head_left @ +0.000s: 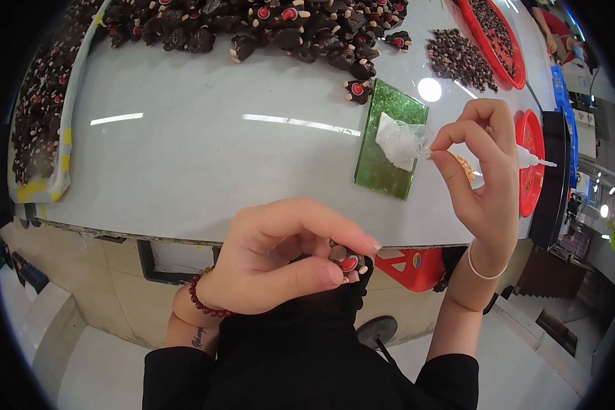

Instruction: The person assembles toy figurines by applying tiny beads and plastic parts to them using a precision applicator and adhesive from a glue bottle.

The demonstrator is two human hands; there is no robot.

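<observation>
Between the thumb and fingers of my left hand (280, 256) is a small dark brown figurine (347, 262) with a red middle and pale limb tips, held at the table's front edge. My right hand (488, 167) is raised to the right of it, thumb and forefinger pinched together. Whatever is in that pinch is too small to make out. Just beyond the fingertips, a crumpled clear plastic piece (419, 137) and a white sheet (392, 140) lie on a green glossy slab (383, 179). Small tan pieces (466, 168) and a white nozzle (538, 161) show partly behind the right hand.
Many similar figurines (287, 34) are heaped along the far side. A tray (65, 160) of them stands at left. Small brown pieces (461, 60) lie at far right, near a red tray (516, 65). Another red tray (528, 184) sits at right; a red stool (410, 270) is below.
</observation>
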